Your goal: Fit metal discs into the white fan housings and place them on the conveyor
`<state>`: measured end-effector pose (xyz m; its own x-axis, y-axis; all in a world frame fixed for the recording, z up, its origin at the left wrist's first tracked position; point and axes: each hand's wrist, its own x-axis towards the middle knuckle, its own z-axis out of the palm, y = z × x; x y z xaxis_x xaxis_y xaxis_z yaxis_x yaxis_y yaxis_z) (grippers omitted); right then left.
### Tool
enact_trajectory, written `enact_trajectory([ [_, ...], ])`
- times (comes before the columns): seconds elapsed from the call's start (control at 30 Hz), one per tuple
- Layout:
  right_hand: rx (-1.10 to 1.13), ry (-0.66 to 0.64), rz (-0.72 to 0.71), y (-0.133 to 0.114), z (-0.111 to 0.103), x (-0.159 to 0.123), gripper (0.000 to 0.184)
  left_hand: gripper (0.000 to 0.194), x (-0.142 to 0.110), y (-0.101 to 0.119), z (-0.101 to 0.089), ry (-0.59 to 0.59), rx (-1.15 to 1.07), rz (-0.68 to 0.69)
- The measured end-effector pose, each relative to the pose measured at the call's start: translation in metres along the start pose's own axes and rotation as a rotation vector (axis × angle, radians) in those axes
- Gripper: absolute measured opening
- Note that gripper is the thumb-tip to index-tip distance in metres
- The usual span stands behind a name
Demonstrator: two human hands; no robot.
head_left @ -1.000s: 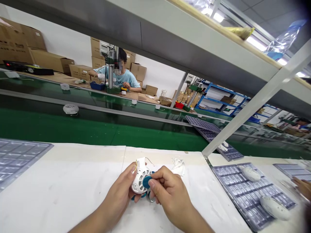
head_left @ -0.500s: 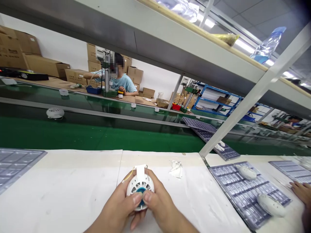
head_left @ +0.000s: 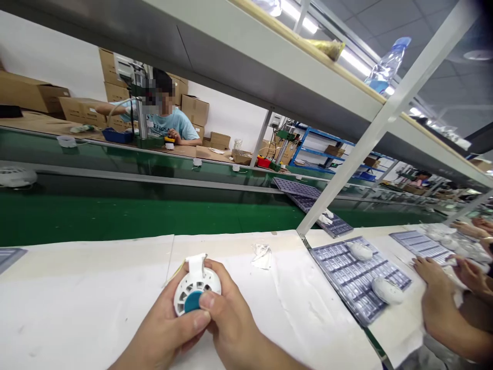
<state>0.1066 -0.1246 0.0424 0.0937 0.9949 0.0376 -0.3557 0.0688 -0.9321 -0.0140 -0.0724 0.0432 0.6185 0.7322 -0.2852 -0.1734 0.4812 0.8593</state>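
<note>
Between both hands is a small round white fan housing [head_left: 206, 280] with dark vent slots, a blue disc [head_left: 192, 301] at its centre and a white clip-like tab [head_left: 196, 265] on top. My left hand [head_left: 165, 321] wraps its left side, the thumb lying along the lower edge. My right hand [head_left: 231, 313] grips the right side, with its thumb pressed on the edge of the blue disc. A thin yellowish wire shows by the left fingers. The underside of the housing is hidden by my fingers.
A crumpled white tissue [head_left: 262, 256] lies on the white-covered table. To the right, a grey compartment tray [head_left: 346, 262] carries two white housings [head_left: 387, 291]. Co-workers' hands [head_left: 435, 275] are further right. Beyond the table runs a green conveyor [head_left: 115, 216]; a slanted white post [head_left: 346, 174] rises at the right.
The view has turned right, bringing more co-workers' hands into sight. My left thumb has slid off the blue disc to the housing's lower edge, uncovering more of the disc; both hands still hold the housing.
</note>
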Motion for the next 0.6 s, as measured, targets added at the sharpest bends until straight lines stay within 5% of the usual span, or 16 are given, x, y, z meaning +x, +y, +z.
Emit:
enact_trajectory([
  [0.27, 0.111, -0.089, -0.071, -0.001, 0.002, -0.011, 0.072, 0.07, -0.01, -0.004, 0.007, -0.082, 0.073, 0.221],
  [0.47, 0.011, 0.125, -0.185, 0.009, 0.013, -0.019, 0.07, 0.085, -0.017, -0.004, 0.01, 0.04, 0.139, 0.185],
  [0.6, 0.06, 0.137, -0.116, 0.007, 0.013, -0.016, 0.071, 0.081, -0.015, 0.002, 0.006, -0.115, 0.134, 0.085],
])
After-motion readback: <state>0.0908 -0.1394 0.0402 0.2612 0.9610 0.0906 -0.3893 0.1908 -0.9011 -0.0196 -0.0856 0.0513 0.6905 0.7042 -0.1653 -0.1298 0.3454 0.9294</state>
